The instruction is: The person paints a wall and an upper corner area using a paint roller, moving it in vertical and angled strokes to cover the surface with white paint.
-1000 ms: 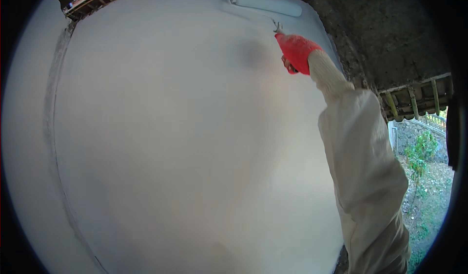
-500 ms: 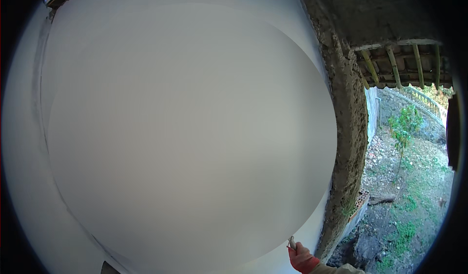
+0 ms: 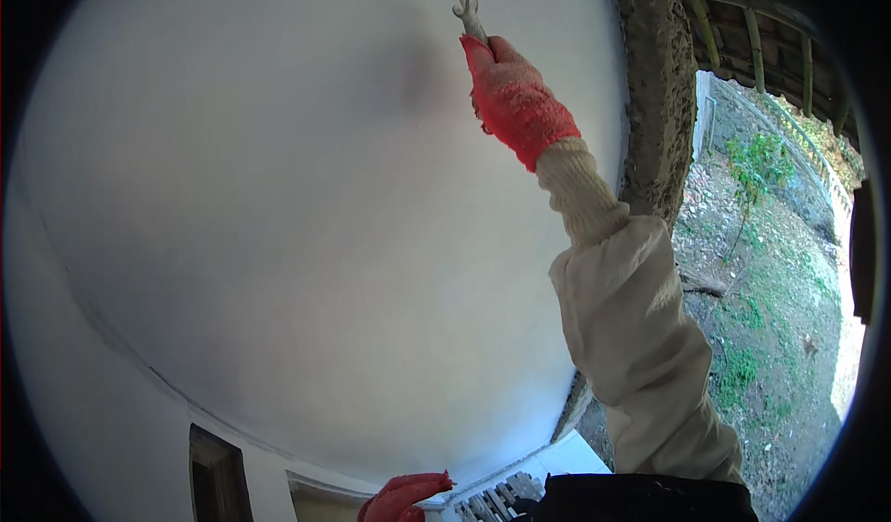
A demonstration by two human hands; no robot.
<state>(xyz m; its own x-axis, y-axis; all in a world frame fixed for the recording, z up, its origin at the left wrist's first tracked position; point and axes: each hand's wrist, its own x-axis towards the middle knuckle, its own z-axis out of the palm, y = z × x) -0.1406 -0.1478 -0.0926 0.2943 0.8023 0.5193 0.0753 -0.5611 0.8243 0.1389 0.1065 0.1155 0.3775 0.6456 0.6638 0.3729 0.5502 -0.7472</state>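
My right hand, in a red-coated work glove with a knitted cuff, is raised toward the top of the head view. It is closed around the grey handle of a paint roller. A thin bent metal rod runs up from the handle, and the roller's head is beyond the upper edge. Behind the handle stands a broad, pale, smooth wall, with a soft shadow left of the glove. At the bottom edge, my left hand shows only in part, also red-gloved. Its fingers reach out to the right, apart from the thumb, holding nothing visible.
A rough concrete column edge borders the wall at right. Beyond it lie sloping ground with a small tree and a tiled roof on poles. A dark opening and stacked slats are low down.
My right hand has risen from the lower right to near the top, carrying the roller. My left hand has come into view at the bottom. The view has shifted, showing more below.
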